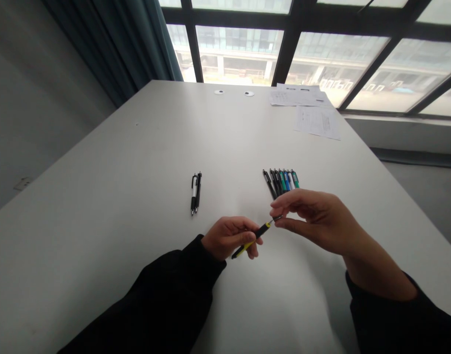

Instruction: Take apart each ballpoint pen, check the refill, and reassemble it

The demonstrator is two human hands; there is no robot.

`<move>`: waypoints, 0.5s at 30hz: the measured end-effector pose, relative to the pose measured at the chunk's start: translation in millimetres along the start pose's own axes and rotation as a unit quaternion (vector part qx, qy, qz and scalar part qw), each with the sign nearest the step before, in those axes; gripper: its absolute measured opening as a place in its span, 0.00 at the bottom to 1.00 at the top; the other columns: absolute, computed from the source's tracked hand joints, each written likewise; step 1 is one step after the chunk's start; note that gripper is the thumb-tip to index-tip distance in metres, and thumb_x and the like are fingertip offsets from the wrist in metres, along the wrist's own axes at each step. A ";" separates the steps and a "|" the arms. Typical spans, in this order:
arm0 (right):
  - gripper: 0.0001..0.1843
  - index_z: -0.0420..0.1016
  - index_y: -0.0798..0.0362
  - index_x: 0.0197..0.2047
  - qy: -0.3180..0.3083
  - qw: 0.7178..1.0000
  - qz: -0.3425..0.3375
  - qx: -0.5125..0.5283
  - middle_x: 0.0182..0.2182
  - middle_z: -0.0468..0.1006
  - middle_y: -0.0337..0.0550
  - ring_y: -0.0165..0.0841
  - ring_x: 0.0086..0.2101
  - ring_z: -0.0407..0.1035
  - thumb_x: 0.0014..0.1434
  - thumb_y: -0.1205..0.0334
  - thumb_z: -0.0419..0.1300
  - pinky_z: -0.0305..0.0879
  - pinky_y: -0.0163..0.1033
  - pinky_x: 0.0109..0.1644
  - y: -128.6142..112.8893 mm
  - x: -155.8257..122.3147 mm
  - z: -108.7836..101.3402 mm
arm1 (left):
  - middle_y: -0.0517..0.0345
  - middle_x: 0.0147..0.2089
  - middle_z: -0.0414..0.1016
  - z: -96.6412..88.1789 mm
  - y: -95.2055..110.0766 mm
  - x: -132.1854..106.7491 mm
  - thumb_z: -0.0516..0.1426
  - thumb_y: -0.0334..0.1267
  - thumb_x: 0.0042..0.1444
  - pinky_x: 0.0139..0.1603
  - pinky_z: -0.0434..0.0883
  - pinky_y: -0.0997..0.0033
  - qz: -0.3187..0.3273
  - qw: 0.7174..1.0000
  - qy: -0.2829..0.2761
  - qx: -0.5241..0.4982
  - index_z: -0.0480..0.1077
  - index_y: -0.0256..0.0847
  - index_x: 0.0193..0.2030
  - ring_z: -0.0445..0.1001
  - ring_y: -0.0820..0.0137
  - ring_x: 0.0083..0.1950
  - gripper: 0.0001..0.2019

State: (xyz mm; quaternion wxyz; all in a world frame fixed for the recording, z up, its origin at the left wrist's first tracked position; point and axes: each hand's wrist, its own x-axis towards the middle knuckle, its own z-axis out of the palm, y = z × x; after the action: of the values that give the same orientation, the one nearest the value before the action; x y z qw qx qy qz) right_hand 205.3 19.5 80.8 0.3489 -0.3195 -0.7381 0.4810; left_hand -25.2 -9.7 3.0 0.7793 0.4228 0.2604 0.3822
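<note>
My left hand [230, 237] is closed around a black and yellow pen [260, 232], held slanting above the white table [136, 206]. My right hand [314, 216] pinches the pen's upper tip between thumb and fingers. Just behind my right hand lies a row of several pens [282, 179], black, blue and green, side by side. Two black pens [195, 192] lie together to the left of my hands.
Sheets of printed paper [314, 110] lie at the table's far right. Two small round white caps [234, 92] sit near the far edge. Large windows and a dark curtain [129, 44] stand behind the table.
</note>
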 end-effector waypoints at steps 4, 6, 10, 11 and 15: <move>0.16 0.78 0.49 0.51 -0.025 0.999 0.003 -0.026 0.41 0.83 0.42 0.32 0.41 0.78 0.60 0.68 0.68 0.77 0.37 0.47 -0.5 0.2 -1.4 | 0.52 0.27 0.79 1.9 0.4 0.8 0.69 0.45 0.53 0.26 0.76 0.71 -0.012 1.000 -0.003 -0.002 0.76 0.29 0.37 0.78 0.69 0.23 0.18; 0.14 0.78 0.50 0.50 -0.039 0.998 0.001 -0.048 0.41 0.83 0.43 0.32 0.40 0.78 0.61 0.68 0.68 0.77 0.36 0.46 -1.4 0.9 -1.3 | 0.51 0.28 0.79 1.8 -0.6 1.2 0.69 0.46 0.52 0.25 0.76 0.71 -0.016 1.000 -0.003 -0.005 0.75 0.29 0.37 0.78 0.69 0.24 0.18; 0.12 0.79 0.52 0.48 -0.057 0.995 0.006 -0.079 0.40 0.84 0.43 0.31 0.38 0.78 0.61 0.65 0.67 0.76 0.36 0.44 -3.6 2.1 -0.8 | 0.50 0.31 0.80 0.3 -3.3 1.6 0.70 0.45 0.52 0.23 0.76 0.71 -0.015 1.000 0.002 -0.016 0.75 0.29 0.38 0.79 0.68 0.24 0.18; 0.11 0.79 0.52 0.48 -0.060 0.995 0.008 -0.084 0.39 0.84 0.44 0.32 0.38 0.78 0.61 0.64 0.67 0.76 0.36 0.44 -4.2 2.2 -0.7 | 0.50 0.31 0.80 0.1 -3.7 1.6 0.70 0.45 0.52 0.23 0.76 0.71 -0.016 1.000 0.000 -0.017 0.75 0.29 0.38 0.79 0.68 0.24 0.18; 0.09 0.79 0.53 0.46 -0.069 0.991 0.015 -0.111 0.37 0.84 0.43 0.31 0.36 0.78 0.62 0.63 0.66 0.75 0.35 0.42 -7.1 2.7 -0.7 | 0.50 0.31 0.80 0.5 -3.4 1.4 0.70 0.45 0.51 0.23 0.76 0.71 -0.032 0.999 0.005 -0.015 0.75 0.29 0.38 0.79 0.68 0.24 0.19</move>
State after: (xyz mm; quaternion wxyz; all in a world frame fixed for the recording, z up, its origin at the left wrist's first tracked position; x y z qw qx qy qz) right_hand 203.4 19.7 88.1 0.2529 -0.3332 -0.8042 0.4222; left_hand -22.8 -10.0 0.3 0.7961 0.4006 0.2715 0.3633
